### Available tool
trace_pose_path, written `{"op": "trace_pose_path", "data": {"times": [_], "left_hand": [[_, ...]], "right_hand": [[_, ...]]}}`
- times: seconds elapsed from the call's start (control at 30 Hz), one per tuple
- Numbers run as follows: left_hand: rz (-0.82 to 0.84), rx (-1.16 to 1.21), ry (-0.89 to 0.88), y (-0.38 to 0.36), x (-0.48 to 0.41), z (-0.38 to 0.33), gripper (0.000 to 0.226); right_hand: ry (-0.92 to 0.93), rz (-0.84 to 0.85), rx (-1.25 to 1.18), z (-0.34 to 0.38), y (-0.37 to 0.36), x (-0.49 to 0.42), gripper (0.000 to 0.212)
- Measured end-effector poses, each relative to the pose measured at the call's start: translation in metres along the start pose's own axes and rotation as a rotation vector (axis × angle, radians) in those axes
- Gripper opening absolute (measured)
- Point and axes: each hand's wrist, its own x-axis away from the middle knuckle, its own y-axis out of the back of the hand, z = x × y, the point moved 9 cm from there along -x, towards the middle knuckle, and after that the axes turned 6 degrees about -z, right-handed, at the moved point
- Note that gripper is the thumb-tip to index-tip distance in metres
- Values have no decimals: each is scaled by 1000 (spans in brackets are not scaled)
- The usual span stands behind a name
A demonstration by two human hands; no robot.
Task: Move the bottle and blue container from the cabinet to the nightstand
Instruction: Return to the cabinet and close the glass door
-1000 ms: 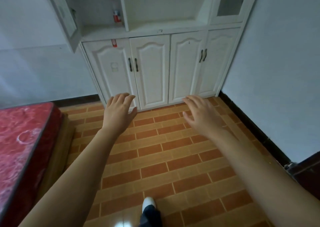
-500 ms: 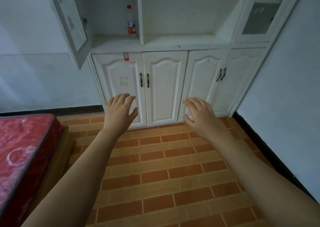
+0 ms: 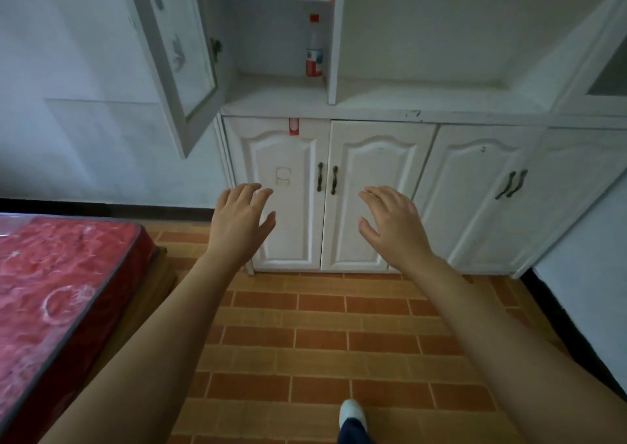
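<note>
Nearest to us, at the bottom edge, one white shoe (image 3: 350,412) with a dark trouser leg above it stands on the floor of orange and tan brick-pattern tiles (image 3: 322,338). On our left lies a red patterned mattress with grey piping (image 3: 51,294), resting on a low wooden frame. Both our bare forearms reach forward over the tiles. Our left hand (image 3: 241,223) is held palm down with its fingers loosely spread and slightly curled, holding nothing, and it hangs in front of the leftmost lower door of the white wooden cabinet (image 3: 380,111). Our right hand (image 3: 393,221) is likewise empty, its fingers spread and bent a little, thumb turned inward, in front of the second lower door. Neither hand touches the doors so far as we can tell. Between the two hands we see a pair of dark metal door handles (image 3: 327,178); a second pair sits further right. Above the lower doors runs the cabinet's white counter ledge, and in the open upper-left compartment a clear plastic bottle with a red cap and red label (image 3: 314,50) stands upright at the back right corner, against the dividing panel. It is well above and beyond both hands, nearer in line to our left hand than to our right. The compartment's glass-fronted white door (image 3: 176,57) swings open to the left. On the shelf above, something yellowish is cut off by the top edge, and we cannot tell what it is.
</note>
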Motion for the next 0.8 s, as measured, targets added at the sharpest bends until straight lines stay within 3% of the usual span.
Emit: {"op": "trace_pose_path", "data": {"times": [0.23,0.4,0.8], "left_hand": [[-49,-62,136,-31,-79,21,44],[-99,-106,238,-41,-119,35,44],[-182,-256,485,-3,-107,113,39]], "right_hand": [[139,-14,-51,-38,-28,-110,46],[243,30,-79,-50,-55,-180,59],[492,44,-241,27,-93,-267,56]]}}
